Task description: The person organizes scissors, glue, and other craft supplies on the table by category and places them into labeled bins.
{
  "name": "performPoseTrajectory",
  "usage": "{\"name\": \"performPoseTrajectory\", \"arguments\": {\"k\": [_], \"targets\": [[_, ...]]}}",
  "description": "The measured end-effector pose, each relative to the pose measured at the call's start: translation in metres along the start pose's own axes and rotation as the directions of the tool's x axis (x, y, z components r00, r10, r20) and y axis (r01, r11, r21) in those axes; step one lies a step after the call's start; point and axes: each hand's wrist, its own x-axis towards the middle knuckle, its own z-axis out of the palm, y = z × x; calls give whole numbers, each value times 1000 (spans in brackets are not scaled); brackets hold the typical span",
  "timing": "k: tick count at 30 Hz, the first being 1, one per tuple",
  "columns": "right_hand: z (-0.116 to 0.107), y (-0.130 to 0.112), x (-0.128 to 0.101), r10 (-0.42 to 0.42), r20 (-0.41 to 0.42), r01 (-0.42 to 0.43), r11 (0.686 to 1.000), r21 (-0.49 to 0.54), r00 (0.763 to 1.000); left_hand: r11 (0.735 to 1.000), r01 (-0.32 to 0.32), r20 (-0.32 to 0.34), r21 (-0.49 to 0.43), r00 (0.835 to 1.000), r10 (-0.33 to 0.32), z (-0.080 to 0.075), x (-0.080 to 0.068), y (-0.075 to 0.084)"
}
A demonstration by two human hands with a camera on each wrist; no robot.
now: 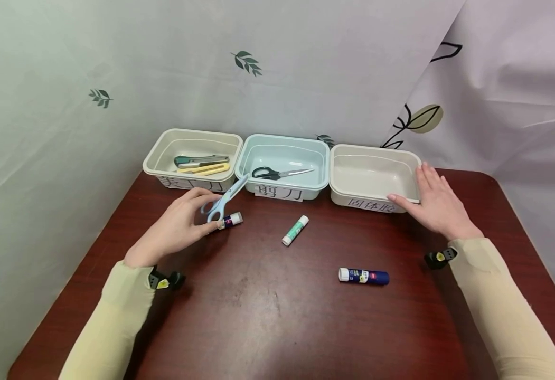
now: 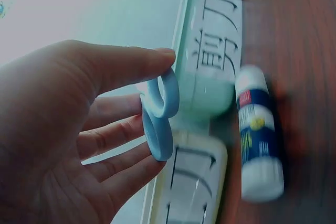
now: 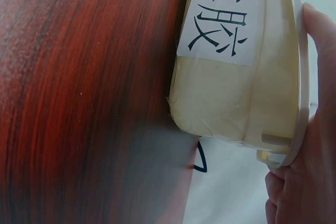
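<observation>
Even, soft light falls from above, leaving only faint shadows on the table (image 1: 267, 316) under my forearms and no hard glare. The view from my head is sharp but bows outward at its edges. At my left hand (image 2: 68, 135) everything looks washed-out, bluish and blurred, while beside my right hand (image 3: 304, 182) the picture is crisp and warm.
</observation>
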Motion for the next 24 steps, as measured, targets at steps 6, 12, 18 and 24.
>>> {"name": "performPoseTrajectory", "arguments": {"k": [6,12,18,24], "targets": [[-2,1,-1,6,-2,-6,1000,1,1000,996,-68,0,-56,998,68,13,21,13],[-2,2,-2,1,-8,-1,1000,0,1000,991,-115,56,-62,991,118,18,40,24],[-1,2,-2,2,-9,-2,1000,-2,1000,983,-183,51,-35,982,184,18,61,37],[1,2,-1,-1,-3,1,1000,-2,1000,974,-226,57,1,973,225,15,87,49]]}}
